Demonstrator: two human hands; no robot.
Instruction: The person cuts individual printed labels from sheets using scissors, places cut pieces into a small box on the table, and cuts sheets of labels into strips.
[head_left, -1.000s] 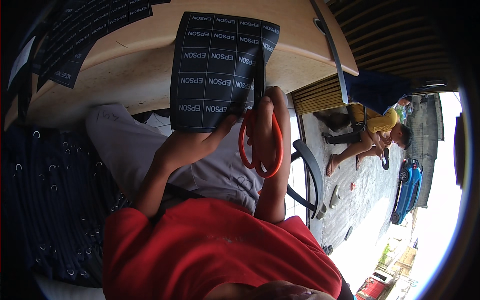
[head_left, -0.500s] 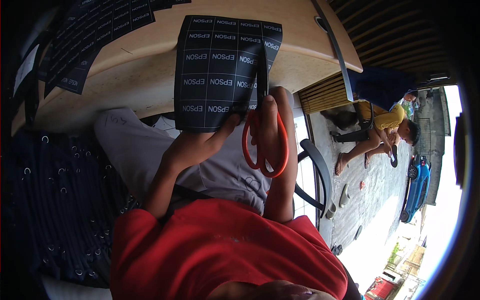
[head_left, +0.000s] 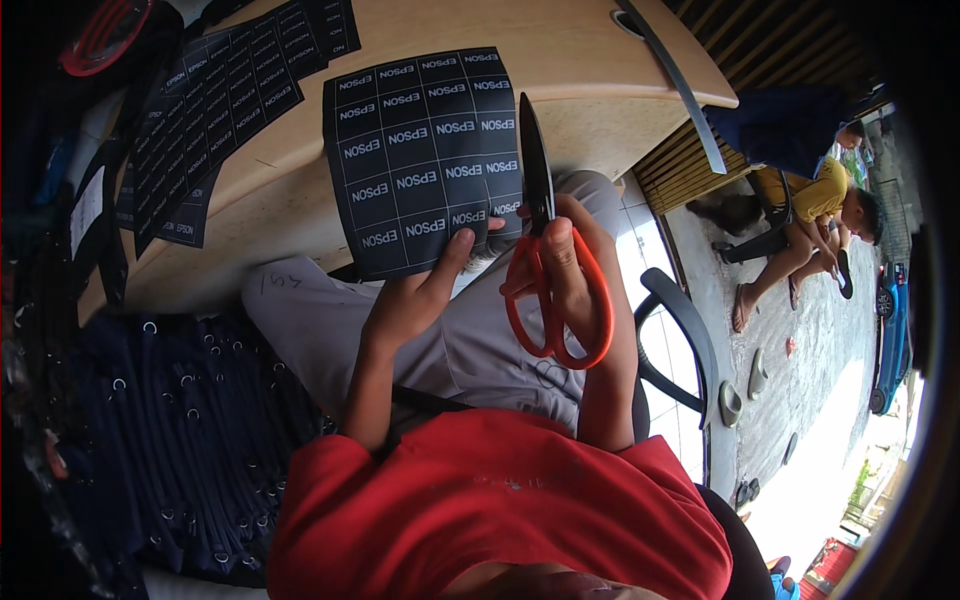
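My left hand (head_left: pixel 408 312) pinches the lower edge of a black sheet (head_left: pixel 405 165) marked by thin white lines into a grid of printed labels. The thumb lies on its front, and a fingertip shows at a slit low on its right side. My right hand (head_left: pixel 572 275) grips a pair of scissors (head_left: pixel 537 170) by the red handles. Their dark blades point up, close together, just to the right of the sheet and apart from it. Both hands are above my lap, in front of the table edge.
More black label sheets (head_left: pixel 215 110) lie at the left of the wooden table (head_left: pixel 560 60), some overhanging its edge. Dark blue straps with metal rings (head_left: pixel 190 420) hang at my left. A grey strip (head_left: pixel 675 90) crosses the table's right end. A person in yellow (head_left: pixel 815 195) sits outside.
The scissors blades, which were over the sheet's right side, are now off it to the right. The sheet has shifted left and tilted. The whole view has turned somewhat.
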